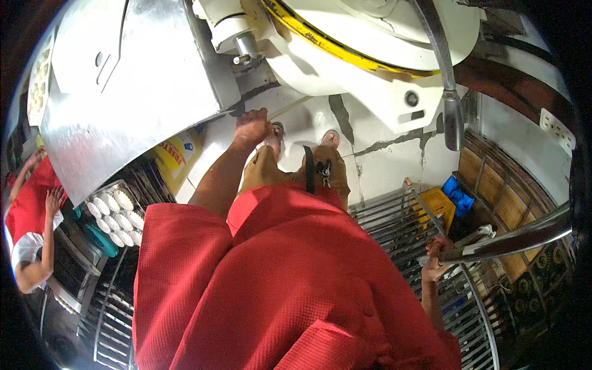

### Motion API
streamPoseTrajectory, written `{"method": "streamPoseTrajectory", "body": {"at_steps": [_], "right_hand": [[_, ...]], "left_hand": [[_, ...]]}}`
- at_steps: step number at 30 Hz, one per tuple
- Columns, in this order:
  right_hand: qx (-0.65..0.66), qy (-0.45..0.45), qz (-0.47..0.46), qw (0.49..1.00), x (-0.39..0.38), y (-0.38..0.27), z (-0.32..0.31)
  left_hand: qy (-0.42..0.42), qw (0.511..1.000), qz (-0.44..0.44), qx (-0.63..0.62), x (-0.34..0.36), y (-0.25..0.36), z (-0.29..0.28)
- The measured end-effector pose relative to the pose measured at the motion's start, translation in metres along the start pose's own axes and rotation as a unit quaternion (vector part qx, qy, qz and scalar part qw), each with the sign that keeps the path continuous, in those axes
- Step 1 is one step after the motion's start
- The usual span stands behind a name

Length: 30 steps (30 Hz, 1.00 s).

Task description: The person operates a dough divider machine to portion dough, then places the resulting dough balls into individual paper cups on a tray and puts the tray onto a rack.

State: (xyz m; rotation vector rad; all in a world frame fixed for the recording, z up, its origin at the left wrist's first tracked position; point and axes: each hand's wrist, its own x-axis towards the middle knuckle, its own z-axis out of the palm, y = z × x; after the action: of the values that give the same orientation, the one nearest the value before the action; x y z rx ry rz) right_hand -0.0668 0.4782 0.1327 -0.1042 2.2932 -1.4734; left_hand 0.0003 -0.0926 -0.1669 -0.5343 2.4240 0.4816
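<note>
My left hand (252, 127) is closed in a loose fist beside the near corner of a shiny metal table (92, 135). Nothing shows sticking out of its fingers, and I cannot tell if they touch the table's edge. Low on the right, my right hand (435, 261) is wrapped round the end of a thick, polished metal bar (524, 237). Ahead of me stands a big cream-white machine (364, 102) with a worn yellow ring (327, 40). A grey lever with a dark grip (453, 120) hangs down from its right side.
Barred metal racks (394, 213) stand behind me on both sides. Several pale fluted cups (114, 216) sit at the left, beside a co-worker in red (34, 200). Under the table is a yellow package (176, 160). A yellow crate (436, 208) and blue plastic (457, 196) lie at the right.
</note>
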Motion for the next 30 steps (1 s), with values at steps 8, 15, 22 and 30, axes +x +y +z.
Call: {"method": "streamPoseTrajectory", "body": {"at_steps": [8, 15, 22, 30], "right_hand": [[-0.153, 0.071, -0.020, 0.986, -0.002, 0.002, 0.008], [-0.126, 0.068, -0.061, 0.988, -0.012, 0.016, -0.002], [-0.115, 0.110, 0.027, 0.987, -0.008, 0.015, 0.002], [-0.109, 0.157, 0.092, 0.977, -0.019, 0.026, -0.013]], "left_hand": [[-0.006, 1.000, 0.009, -0.025, 0.001, -0.004, 0.002], [-0.035, 0.999, -0.003, -0.007, -0.005, 0.007, -0.020], [-0.008, 1.000, -0.004, -0.014, -0.004, 0.006, -0.016], [-0.004, 0.999, -0.017, -0.040, -0.005, 0.005, -0.013]]}}
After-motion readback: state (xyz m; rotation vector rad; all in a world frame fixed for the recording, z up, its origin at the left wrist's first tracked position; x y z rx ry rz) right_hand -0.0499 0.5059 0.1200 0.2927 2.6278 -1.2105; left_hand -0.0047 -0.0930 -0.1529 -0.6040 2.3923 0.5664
